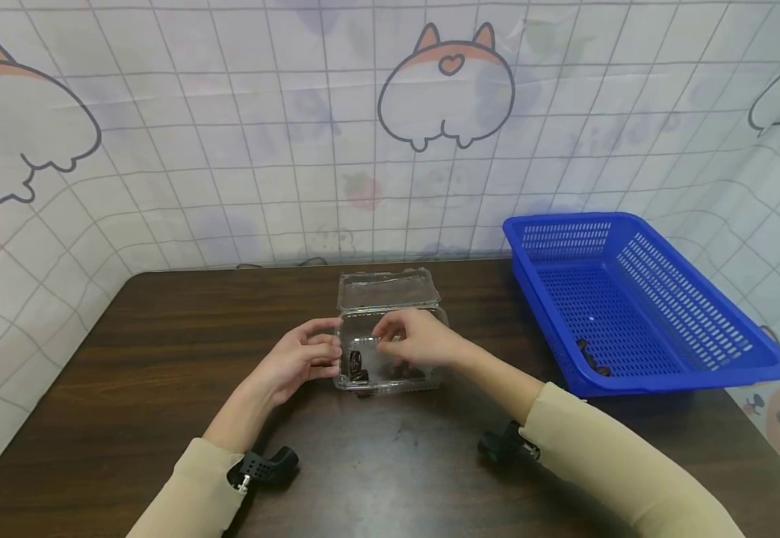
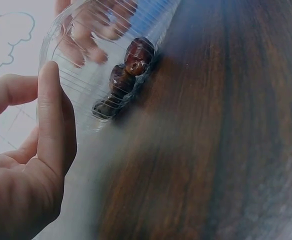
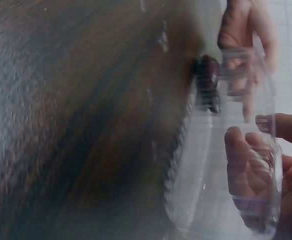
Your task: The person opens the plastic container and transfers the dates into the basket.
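A clear plastic clamshell box point(image 1: 390, 385) lies on the table, its lid point(image 1: 388, 290) raised at the back. My left hand point(image 1: 301, 360) holds the box by its left side, fingertips on the wall and rim. Dark brown, wrinkled dates point(image 1: 355, 364) lie inside near the left end; the left wrist view shows three dates point(image 2: 138, 56) through the ribbed plastic. My right hand point(image 1: 422, 340) reaches into the box with loosely bent fingers and a gap between thumb and forefinger. I see nothing held in it. The right wrist view is blurred.
A blue slotted basket point(image 1: 545, 314) stands to the right, with a few dates point(image 1: 592, 359) in its near left corner. The dark wooden table point(image 1: 161, 359) meets a patterned cloth wall point(image 1: 262, 149) at the back. Black wrist cameras point(image 1: 265, 467) sit on both wrists.
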`<state>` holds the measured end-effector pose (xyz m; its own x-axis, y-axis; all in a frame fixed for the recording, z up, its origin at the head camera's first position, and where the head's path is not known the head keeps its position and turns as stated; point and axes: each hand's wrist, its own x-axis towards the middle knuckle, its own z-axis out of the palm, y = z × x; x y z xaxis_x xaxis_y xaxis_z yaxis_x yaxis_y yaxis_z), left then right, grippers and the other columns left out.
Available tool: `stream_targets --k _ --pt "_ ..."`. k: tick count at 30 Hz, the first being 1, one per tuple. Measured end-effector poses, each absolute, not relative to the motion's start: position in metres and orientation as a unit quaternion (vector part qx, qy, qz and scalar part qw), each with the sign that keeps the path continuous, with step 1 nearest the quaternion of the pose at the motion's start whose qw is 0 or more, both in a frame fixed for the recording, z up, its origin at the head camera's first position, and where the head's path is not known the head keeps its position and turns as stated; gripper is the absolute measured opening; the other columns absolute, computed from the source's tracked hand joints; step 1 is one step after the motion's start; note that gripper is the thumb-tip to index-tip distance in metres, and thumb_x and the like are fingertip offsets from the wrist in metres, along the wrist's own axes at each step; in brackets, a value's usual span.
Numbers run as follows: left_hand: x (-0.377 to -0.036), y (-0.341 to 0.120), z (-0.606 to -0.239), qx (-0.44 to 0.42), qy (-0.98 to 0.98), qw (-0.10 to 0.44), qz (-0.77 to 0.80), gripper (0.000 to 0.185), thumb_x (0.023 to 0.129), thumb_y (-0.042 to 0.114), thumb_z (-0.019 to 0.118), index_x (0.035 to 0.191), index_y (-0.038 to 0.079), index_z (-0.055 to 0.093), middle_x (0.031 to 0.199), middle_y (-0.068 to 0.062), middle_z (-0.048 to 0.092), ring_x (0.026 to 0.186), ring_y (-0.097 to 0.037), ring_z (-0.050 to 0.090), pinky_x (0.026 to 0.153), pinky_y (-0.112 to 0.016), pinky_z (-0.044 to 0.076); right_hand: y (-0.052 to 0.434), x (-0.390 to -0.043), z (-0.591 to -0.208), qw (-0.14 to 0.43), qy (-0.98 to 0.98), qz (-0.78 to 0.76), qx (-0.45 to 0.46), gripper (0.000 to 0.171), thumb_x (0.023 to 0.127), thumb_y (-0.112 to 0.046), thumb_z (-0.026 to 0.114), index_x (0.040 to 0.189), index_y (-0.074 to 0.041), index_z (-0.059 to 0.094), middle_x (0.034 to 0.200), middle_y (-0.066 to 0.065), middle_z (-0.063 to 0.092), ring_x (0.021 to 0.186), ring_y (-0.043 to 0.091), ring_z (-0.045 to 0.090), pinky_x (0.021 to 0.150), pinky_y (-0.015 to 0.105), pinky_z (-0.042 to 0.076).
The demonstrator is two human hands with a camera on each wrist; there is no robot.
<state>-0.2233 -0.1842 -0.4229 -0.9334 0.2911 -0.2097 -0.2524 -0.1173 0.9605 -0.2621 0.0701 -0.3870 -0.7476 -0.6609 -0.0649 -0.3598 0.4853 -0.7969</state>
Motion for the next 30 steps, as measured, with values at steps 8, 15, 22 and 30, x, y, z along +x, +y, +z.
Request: stream_targets --k 8,15,22,30 --pt "-0.222 -0.186 -0.424 0.013 0.637 0.185 0.748 0.061 0.098 -0.004 0.062 0.153 -0.002 0.036 0.102 -0.006 0.06 0.078 -0.015 0.066 0.076 -0.03 0.061 0.052 -0.263 -0.398 0.19 0.853 -0.378 -0.306 0.023 0.099 -0.012 0.068 0.12 -0.003 0.069 0.097 0.0 0.069 0.059 0.015 0.064 0.056 0.029 0.056" --pt "-0.221 -0.187 -0.426 0.013 0.636 0.185 0.749 0.059 0.099 -0.002 0.061 0.153 -0.001 0.036 0.101 -0.006 0.061 0.079 -0.014 0.067 0.076 -0.03 0.061 0.04 -0.264 -0.406 0.194 0.856 -0.368 -0.308 0.026 0.098 -0.014 0.07 0.121 -0.002 0.069 0.089 -0.001 0.07 0.06 0.017 0.066 0.06 0.026 0.054" --pt "-0.222 -0.188 -0.427 0.015 0.63 0.189 0.753 0.06 0.099 -0.005 0.059 0.154 -0.001 0.034 0.099 -0.004 0.062 0.078 -0.014 0.067 0.075 -0.029 0.061 0.033 -0.262 -0.409 0.2 0.853 -0.366 -0.313 0.029 0.098 -0.015 0.07 0.122 0.001 0.069 0.082 0.0 0.07 0.056 0.011 0.061 0.056 0.024 0.052" --pt "-0.226 -0.184 -0.425 0.022 0.632 0.183 0.753 0.058 0.098 -0.007 0.059 0.152 -0.003 0.036 0.096 -0.003 0.061 0.076 -0.014 0.066 0.073 -0.029 0.061 0.03 -0.264 -0.408 0.183 0.867 -0.34 -0.315 0.026 0.097 -0.014 0.073 0.119 0.0 0.07 0.077 -0.001 0.067 0.056 0.009 0.058 0.055 0.022 0.048"
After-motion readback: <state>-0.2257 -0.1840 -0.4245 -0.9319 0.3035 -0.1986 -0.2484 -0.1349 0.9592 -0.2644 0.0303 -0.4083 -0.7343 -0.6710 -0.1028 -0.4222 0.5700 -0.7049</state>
